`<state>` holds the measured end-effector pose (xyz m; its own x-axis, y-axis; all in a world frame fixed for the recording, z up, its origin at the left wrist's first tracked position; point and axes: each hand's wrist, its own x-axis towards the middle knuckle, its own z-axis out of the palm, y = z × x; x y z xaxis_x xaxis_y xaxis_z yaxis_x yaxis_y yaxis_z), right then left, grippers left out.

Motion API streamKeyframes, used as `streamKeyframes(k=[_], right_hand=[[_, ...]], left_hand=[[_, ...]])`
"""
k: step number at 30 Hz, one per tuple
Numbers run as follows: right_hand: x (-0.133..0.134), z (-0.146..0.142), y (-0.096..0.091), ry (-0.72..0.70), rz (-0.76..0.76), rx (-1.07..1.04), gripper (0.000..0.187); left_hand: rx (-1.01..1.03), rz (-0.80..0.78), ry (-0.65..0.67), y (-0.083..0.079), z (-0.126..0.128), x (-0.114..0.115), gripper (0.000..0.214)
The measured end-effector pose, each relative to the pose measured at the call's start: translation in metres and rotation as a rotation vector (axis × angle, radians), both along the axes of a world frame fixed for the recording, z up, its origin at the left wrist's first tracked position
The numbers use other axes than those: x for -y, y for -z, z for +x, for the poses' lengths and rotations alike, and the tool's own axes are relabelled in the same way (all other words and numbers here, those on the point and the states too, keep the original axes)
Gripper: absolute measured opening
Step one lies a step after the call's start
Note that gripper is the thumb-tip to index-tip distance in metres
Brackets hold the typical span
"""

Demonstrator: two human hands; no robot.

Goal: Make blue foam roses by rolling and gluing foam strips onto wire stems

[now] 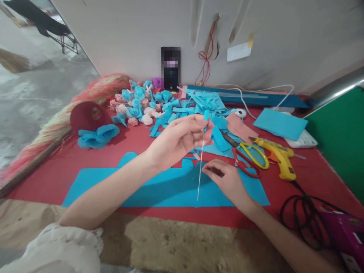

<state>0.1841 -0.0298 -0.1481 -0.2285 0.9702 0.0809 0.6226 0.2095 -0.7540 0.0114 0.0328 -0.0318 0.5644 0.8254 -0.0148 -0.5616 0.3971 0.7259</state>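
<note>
Over the near edge of the red-covered table [170, 215], we've got a thin pale stick [200, 174] standing almost upright, its long axis tipped just a touch so that the free lower end points down and slightly left. Up top it carries a small bright-blue paper piece [206, 115], and that end points away from the table.

Coming in from the lower left, out of a white ruffled sleeve [65, 242], the left forearm slants up and across; the left hand [179, 140] is raised, wrist bent, with thumb and fingers pinching the stick at its blue-tipped end. And from the lower right, the right forearm reaches in lower down, the right hand [227, 180] curled, thumb and forefinger drawn close together right beside the stick's shaft; whether they touch it, I cannot tell.

Beneath both hands lies a long flat sheet of blue paper [167, 189]. Just beyond, to the right, rest scissors with one red and one yellow handle [253, 155], and next to them a yellow glue gun [277, 153]. Farther back, blue paper scraps [209, 102] pile up, with blue, pink and white paper flowers [138, 102] heaped to their left.
</note>
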Motion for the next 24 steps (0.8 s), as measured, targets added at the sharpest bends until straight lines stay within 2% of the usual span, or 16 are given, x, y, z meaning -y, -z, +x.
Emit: streamKeyframes(k=[6, 17, 24], right_hand=[[0.01, -0.017, 0.002, -0.141, 0.003, -0.006, 0.018], [0.007, -0.013, 0.018, -0.126, 0.049, 0.008, 0.019], [0.012, -0.018, 0.018, -0.143, 0.108, -0.028, 0.018]], left_hand=[[0.002, -0.004, -0.002, 0.001, 0.001, 0.0, 0.02], [-0.02, 0.009, -0.02, 0.001, 0.001, 0.001, 0.023], [-0.049, 0.042, -0.067, -0.004, -0.001, -0.001, 0.026]])
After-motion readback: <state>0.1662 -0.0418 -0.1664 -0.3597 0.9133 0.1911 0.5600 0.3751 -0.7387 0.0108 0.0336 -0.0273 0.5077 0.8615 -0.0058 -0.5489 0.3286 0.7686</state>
